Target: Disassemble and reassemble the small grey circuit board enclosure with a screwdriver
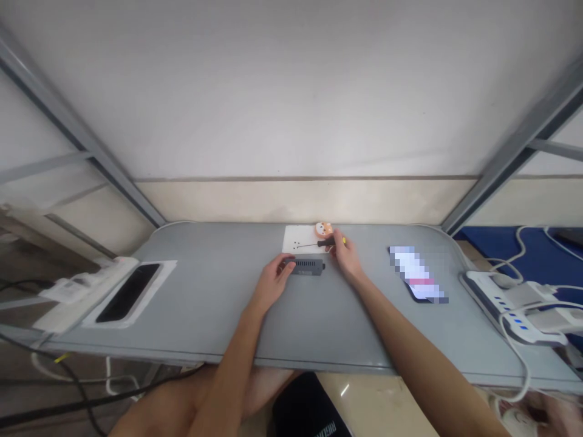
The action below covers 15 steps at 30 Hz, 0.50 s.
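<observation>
My left hand (pixel 276 274) grips the left end of a dark grey slotted box (pixel 308 267), which lies on the grey table. In my right hand (pixel 342 250) is a screwdriver (pixel 324 243) with a black and yellow handle. Its thin shaft points left over a white sheet of paper (pixel 300 232), where several small dark screws (pixel 295 245) lie near the tip. Whether the tip touches a screw I cannot tell. An orange and white animal-faced item (pixel 323 229) sits at the paper's upper right corner, just beyond my right hand.
A phone with a lit, blurred screen (pixel 416 274) lies to the right, beside a white power strip (pixel 510 306) with cables. At the left, a dark phone (pixel 130 293) rests on white paper near another white power strip (pixel 86 294). Metal frame posts (pixel 113 176) flank the table.
</observation>
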Motion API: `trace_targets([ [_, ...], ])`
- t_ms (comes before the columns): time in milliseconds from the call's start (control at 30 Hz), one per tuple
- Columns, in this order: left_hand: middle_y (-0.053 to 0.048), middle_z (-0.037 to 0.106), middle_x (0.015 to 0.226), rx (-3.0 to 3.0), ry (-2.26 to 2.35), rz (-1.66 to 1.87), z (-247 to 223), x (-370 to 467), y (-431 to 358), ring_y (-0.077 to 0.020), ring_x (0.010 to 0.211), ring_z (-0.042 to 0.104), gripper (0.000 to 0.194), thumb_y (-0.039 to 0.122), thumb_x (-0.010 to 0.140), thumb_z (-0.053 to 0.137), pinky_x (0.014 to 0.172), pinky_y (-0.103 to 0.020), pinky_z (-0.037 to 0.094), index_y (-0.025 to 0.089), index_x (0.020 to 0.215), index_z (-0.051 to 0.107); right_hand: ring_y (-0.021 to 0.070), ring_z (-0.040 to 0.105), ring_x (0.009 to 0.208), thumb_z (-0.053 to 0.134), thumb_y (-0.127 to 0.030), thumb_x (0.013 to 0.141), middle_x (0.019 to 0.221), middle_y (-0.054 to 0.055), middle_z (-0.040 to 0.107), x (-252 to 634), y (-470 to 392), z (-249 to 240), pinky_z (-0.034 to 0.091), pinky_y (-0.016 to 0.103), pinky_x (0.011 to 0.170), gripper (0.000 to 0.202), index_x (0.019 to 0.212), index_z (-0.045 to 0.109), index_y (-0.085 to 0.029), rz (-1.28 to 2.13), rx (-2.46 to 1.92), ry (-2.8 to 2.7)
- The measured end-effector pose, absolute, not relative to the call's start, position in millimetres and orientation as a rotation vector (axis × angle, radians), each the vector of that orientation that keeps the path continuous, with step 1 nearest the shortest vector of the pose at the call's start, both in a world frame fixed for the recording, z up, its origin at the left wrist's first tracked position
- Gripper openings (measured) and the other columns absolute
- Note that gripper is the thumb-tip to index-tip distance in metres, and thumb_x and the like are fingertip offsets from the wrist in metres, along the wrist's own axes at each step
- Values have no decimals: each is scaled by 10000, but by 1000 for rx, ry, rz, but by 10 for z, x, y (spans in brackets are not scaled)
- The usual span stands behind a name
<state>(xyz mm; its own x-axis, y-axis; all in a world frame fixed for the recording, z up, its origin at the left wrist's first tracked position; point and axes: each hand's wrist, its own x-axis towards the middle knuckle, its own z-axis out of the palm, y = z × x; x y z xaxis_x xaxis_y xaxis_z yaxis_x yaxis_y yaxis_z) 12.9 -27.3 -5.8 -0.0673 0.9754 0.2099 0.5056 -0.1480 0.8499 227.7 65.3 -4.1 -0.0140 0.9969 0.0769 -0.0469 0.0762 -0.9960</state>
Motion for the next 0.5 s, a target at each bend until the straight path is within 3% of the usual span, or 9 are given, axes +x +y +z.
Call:
trace_targets([
  [167, -22, 715, 906, 1664, 1551, 1147, -51, 145, -274, -173, 769, 637, 364, 512, 936, 652, 737, -285, 522, 220, 1149, 691, 126, 479, 516, 543, -771, 866, 619, 7, 637, 2317, 712, -59, 336, 264, 492, 601, 836, 730, -200, 1286, -1060, -1030],
  [333, -31, 723, 937, 1661, 1569, 1134, -89, 147, -259, -183, 819, 667, 268, 436, 974, 627, 780, -303, 545, 221, 1123, 686, 106, 427, 451, 622, -658, 836, 533, -4, 563, 2440, 770, 37, 278, 253, 440, 472, 715, 656, -203, 1354, -928, -794],
  [500, -95, 689, 1246, 1973, 1742, 1367, -92, 209, -268, -240, 1102, 639, 353, 352, 964, 669, 962, -392, 530, 252, 1300, 628, 67, 374, 417, 616, -420, 806, 528, -29, 484, 2550, 751, 159, 232, 231, 409, 299, 614, 566, -196, 1358, -889, -614],
])
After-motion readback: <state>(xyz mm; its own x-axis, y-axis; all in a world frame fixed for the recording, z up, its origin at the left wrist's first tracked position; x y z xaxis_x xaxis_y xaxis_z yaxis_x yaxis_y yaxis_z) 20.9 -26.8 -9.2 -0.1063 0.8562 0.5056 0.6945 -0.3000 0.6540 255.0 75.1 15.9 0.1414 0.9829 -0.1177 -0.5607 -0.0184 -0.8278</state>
